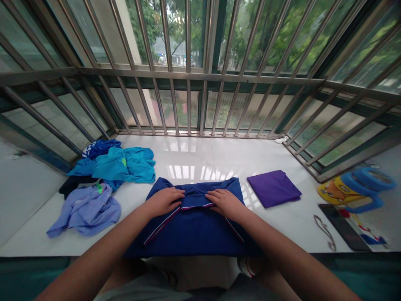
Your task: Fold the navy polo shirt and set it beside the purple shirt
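Observation:
A navy polo shirt (194, 221) with striped white-and-red trim lies spread on the white counter (200, 154) directly in front of me. My left hand (164, 201) rests flat on the shirt, its fingers reaching the collar at the top. My right hand (225, 204) presses the cloth on the other side of the collar, fingertips pointing toward my left hand. Neither hand visibly grips the fabric. The shirt's top edge looks folded or bunched under the collar, and my forearms hide its lower corners.
A folded purple cloth (273, 188) lies to the right of the shirt. Turquoise (123, 165), lavender (84, 211) and dark garments lie heaped to the left. Metal window bars (188, 100) line the counter's far side. A black tablet-like slab (343, 228) and blue rings (366, 188) lie further right.

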Motion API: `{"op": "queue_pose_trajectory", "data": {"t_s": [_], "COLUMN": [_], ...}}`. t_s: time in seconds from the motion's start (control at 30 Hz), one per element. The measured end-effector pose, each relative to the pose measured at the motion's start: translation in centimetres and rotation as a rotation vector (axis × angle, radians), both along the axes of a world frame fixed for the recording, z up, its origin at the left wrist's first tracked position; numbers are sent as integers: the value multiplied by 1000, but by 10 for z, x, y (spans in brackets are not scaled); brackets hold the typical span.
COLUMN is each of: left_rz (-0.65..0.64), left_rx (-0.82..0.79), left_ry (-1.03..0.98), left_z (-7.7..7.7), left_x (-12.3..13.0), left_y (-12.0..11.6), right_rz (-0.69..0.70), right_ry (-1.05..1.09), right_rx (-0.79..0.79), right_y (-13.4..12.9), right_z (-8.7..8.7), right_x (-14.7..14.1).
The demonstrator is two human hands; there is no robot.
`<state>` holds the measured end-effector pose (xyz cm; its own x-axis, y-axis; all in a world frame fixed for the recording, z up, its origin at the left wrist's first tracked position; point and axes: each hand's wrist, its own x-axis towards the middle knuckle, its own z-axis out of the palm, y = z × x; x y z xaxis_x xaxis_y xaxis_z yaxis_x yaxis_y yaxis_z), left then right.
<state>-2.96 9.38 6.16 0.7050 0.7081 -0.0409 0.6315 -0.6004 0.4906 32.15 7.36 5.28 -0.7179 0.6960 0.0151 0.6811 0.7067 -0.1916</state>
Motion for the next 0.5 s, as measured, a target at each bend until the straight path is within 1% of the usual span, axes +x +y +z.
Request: {"op": "queue_pose_trajectory", "data": {"t_s": [0.1, 0.23, 0.33, 0.4, 0.43, 0.5], "left_rz": [44, 34, 66, 129, 169, 234], "left_rx": [-9, 15, 66, 110, 128, 144], "left_ry": [-42, 10, 117, 194, 231, 295], "left_z": [3, 10, 7, 3, 1, 0], "left_x": [-5, 1, 0, -9, -16, -33], "left_y": [-4, -1, 3, 9, 14, 26], "right_rz": [-27, -44, 55, 123, 122, 55], "right_ry": [37, 134, 112, 99, 104, 99], "right_rx": [14, 38, 4, -53, -69, -59], "right_y": [9, 12, 4, 0, 1, 9], "right_z": [-5, 1, 6, 11, 14, 19], "right_x": [-2, -5, -3, 4, 10, 25]}}
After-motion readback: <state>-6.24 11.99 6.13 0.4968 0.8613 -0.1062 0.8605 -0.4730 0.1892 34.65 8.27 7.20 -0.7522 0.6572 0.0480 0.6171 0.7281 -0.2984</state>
